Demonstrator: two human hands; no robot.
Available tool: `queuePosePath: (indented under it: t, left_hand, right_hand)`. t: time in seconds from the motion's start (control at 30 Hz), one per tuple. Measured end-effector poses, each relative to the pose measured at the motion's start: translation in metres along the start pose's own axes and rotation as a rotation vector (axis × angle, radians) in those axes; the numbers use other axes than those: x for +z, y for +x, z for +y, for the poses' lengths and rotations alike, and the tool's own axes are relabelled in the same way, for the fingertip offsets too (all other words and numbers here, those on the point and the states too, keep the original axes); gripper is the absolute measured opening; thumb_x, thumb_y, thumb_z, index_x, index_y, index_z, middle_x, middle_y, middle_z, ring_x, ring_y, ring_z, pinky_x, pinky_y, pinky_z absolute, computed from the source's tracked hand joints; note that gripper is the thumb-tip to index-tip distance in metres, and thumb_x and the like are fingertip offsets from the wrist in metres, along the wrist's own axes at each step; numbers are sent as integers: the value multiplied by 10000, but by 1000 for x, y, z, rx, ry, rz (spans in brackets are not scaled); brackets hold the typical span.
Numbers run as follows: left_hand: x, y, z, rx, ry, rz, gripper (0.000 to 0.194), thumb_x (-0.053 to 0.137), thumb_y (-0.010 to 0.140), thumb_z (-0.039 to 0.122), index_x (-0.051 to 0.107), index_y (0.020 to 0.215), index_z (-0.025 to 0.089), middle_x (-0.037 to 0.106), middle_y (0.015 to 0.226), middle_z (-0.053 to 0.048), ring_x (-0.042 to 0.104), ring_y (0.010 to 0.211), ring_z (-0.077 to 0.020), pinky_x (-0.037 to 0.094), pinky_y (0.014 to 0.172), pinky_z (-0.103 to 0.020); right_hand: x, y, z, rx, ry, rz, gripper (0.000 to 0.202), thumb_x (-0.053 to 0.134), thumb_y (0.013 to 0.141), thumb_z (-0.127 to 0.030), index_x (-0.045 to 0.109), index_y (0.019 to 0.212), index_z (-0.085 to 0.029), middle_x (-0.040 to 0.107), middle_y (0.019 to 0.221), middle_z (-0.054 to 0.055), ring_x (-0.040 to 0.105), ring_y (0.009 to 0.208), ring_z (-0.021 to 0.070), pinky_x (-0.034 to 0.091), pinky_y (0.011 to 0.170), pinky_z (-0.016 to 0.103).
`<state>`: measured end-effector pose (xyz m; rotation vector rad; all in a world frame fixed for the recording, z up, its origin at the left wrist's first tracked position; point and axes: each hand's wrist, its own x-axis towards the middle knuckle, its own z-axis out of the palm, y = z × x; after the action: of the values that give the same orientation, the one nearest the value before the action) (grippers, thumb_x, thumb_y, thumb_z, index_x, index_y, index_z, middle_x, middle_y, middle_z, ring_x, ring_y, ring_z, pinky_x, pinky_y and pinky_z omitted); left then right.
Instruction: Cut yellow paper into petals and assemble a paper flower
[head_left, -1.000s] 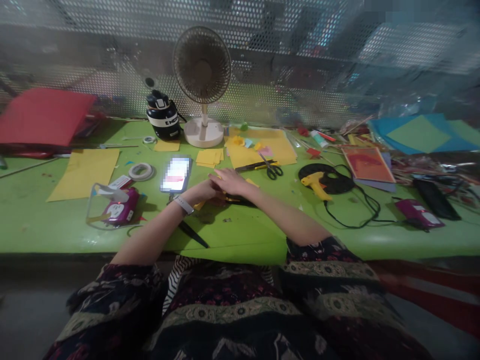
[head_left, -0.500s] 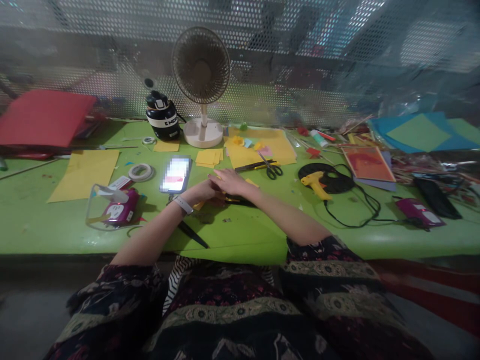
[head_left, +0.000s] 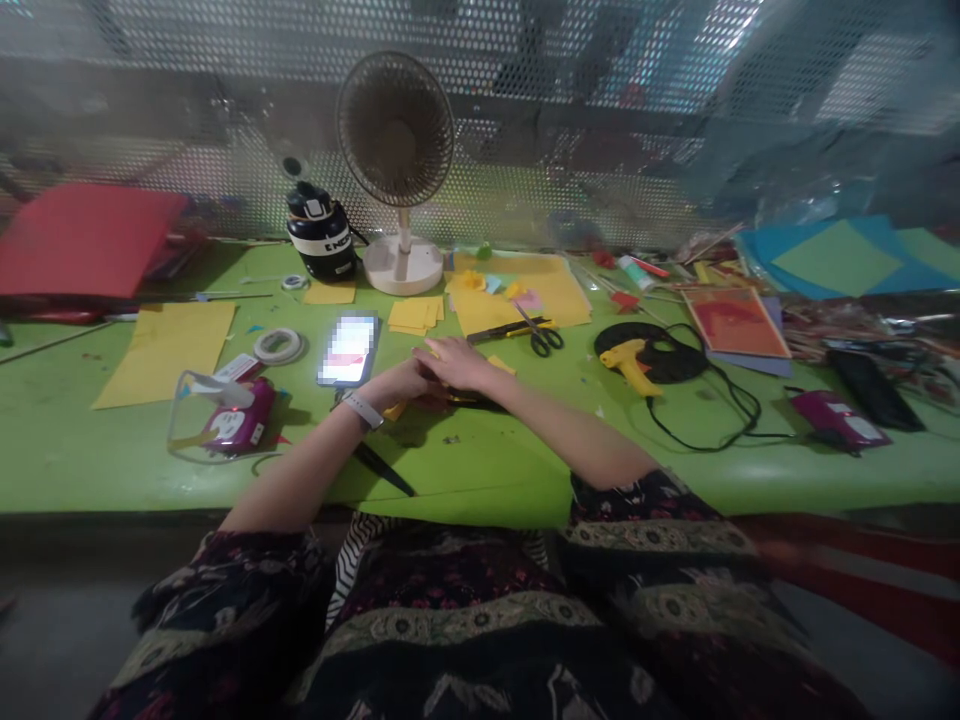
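Hands meet over the green table (head_left: 510, 480), near the middle of its near edge, as I watch from my remote post. The right hand (head_left: 456, 362) lies over the left hand (head_left: 409, 383), its fingers close together and bent, perhaps to press or steady something small. The left's fingers are mostly covered; I cannot tell whether they are apart or clamped, nor what either hand grips. Yellow paper (head_left: 395, 411) shows just below them, and a dark tool with yellow trim (head_left: 480, 401) lies partly under the right wrist.

The lit phone (head_left: 347, 350) lies screen up beside the hands, probably for easy viewing. Toward the table's right side, the yellow glue gun (head_left: 631, 366) rests on a black round mat (head_left: 679, 355), likely to spare the surface from heat and drips. Scissors (head_left: 545, 340) lie between gun and hands, seemingly within reach.

Against 0.5 s ago, my view has shifted slightly, carrying the fan (head_left: 396, 135) and phone left in frame; the 2 hands keep the same overlap.
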<state>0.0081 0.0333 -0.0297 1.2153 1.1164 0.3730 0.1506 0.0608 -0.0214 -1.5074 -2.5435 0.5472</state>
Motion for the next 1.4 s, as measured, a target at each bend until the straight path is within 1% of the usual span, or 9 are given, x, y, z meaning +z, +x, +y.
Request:
queuePosePath:
  t: [0.1,0.2,0.4,0.57,0.7,0.87,1.03,1.2,1.4]
  left_hand:
    - [2,-2,2,4,2,7,94,632,832,55,605,869,136,677,754,-34,713,781,-206,572,815,-373]
    - [3,-3,4,3,11,11,102,645,823,58,596,835,147,671,747,-28,705,719,-179,580,805,-371]
    - [1,-1,1,5,9,-8,91,638,832,63,602,844,145,668,726,-19,700,716,-165,572,834,-396]
    - [-1,2,-2,7,17,-14,87,647,828,73,611,828,152,681,715,-15,699,715,-161,577,837,-390]
    - [0,0,-1,13,18,-17,79,662,825,92,615,819,156,687,707,-14,690,675,-149,587,815,-371]
    - [2,-1,1,-14,19,2,103,630,833,61,611,811,161,682,676,-5,686,661,-140,582,802,-346]
    - [1,-1,1,-29,26,3,87,633,834,72,612,817,155,690,708,-20,694,680,-153,575,804,-360]
    - [0,-2,1,-11,34,-7,75,638,834,80,614,835,151,684,712,-25,695,705,-160,572,819,-365]
    - [0,-3,2,-5,22,-16,92,623,840,66,600,822,153,680,705,-10,682,674,-147,578,804,-359]
  right_hand:
    - [0,1,0,7,2,-1,722,185,987,-653,603,1256,-130,611,1322,206,549,1241,357,389,1045,511]
    - [-1,0,-1,13,11,-10,698,211,996,-632,598,1272,-121,605,1335,210,541,1257,357,382,1053,511]
    - [-7,-3,-4,26,16,-9,748,203,985,-658,553,1358,-112,551,1413,209,488,1320,362,364,1075,500]
    - [-10,-4,-5,19,31,-19,720,214,990,-646,599,1297,-120,600,1351,210,536,1260,358,380,1052,504]
    - [-8,-2,-3,17,43,-14,727,216,979,-670,614,1268,-135,619,1320,205,551,1238,351,392,1031,490]
    - [-6,-2,-2,22,26,-15,756,189,971,-685,622,1253,-133,619,1314,206,553,1236,350,390,1032,481]
    - [-6,-2,-3,13,10,-11,752,179,981,-668,618,1258,-123,616,1317,207,550,1243,350,390,1040,492]
    - [-7,-2,-4,10,12,-11,737,177,989,-652,629,1214,-114,624,1298,212,564,1222,344,397,1034,489]
    - [-7,-3,-4,-5,8,-8,724,182,994,-641,639,1169,-107,642,1255,218,584,1183,345,410,1013,488]
